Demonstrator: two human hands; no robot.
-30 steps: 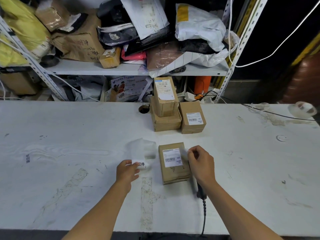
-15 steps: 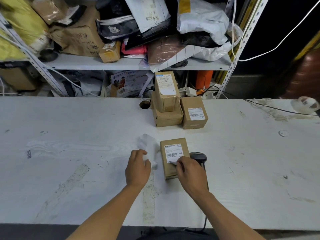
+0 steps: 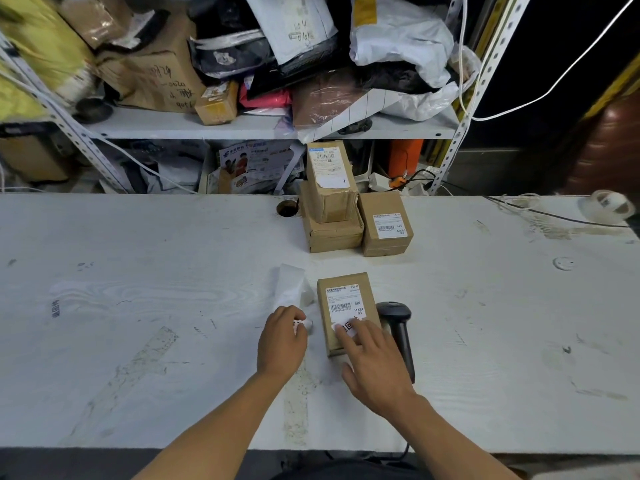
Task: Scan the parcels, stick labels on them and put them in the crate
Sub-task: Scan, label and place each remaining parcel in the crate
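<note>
Small brown parcel (image 3: 346, 311) flat on the white table (image 3: 138, 306), printed barcode label on top, scanner (image 3: 398, 327) just right. Right hand (image 3: 372, 365) now pressing a sticker (image 3: 348, 326) down with straight fingers, earlier only pinching it. Left hand (image 3: 282, 341) curled round the label strip (image 3: 291, 289).

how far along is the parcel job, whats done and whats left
In hand: the right hand presses a small label onto the near parcel; the left hand holds the label strip. The scanner lies beside it. Left: three parcels wait at the back. No crate is in view.
</note>
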